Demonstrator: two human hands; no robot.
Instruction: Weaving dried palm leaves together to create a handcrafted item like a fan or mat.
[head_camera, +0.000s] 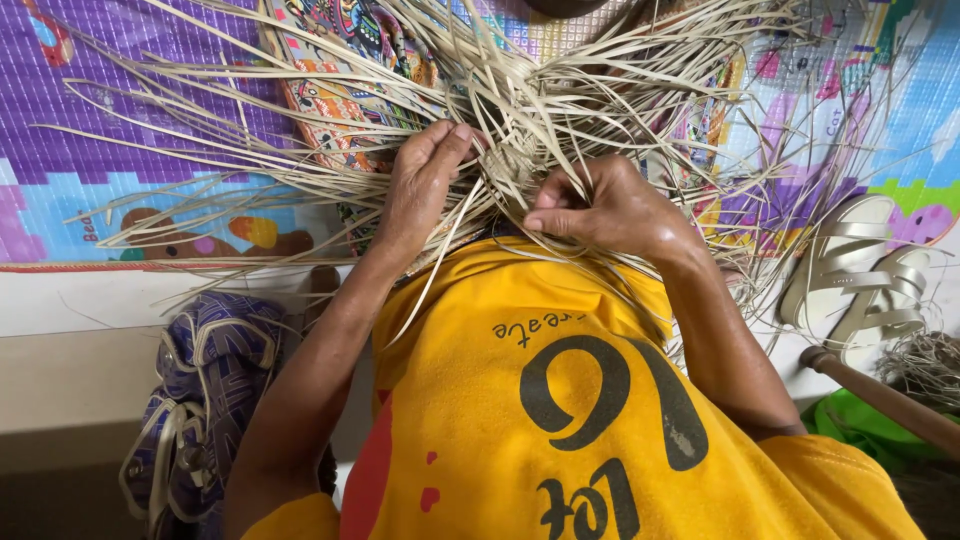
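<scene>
**Strip bundle: handling properties and grip points**

Head view. Nearest the camera is a yellow shirt (560, 400), filling the lower centre; both forearms rise from it toward the work. Strips (520, 100), pale, flat and narrow, cross in a dense knot just above the shirt and fan out in all directions over a patterned mat (90, 120).

Left hand (420, 185): palm down on the left side of the knot, fingers held close together and curled over several strips, thumb tip up at the top edge. Strips pass under the fingers; how many are gripped cannot be told.

Right hand (600, 210): closed in a loose fist just right of the knot, thumb pressed against the forefinger, pinching one or a few strips at the point where they leave the crossing.

Handling judgement: the strips look light, thin and springy. Free ends hold a gentle arc rather than drooping, so they are stiff along the length but bend readily across the flat face. Sharp folding would probably crease or split them. Surfaces appear smooth and dry, so a loose grip may slip. Best hold is close to the crossing, flat face between thumb and forefinger; holding far out gives little control.

Surroundings: a purple bag (210, 390) lies at lower left, pale sandals (850, 275) at right, with a wooden handle (880, 395) below them.
</scene>
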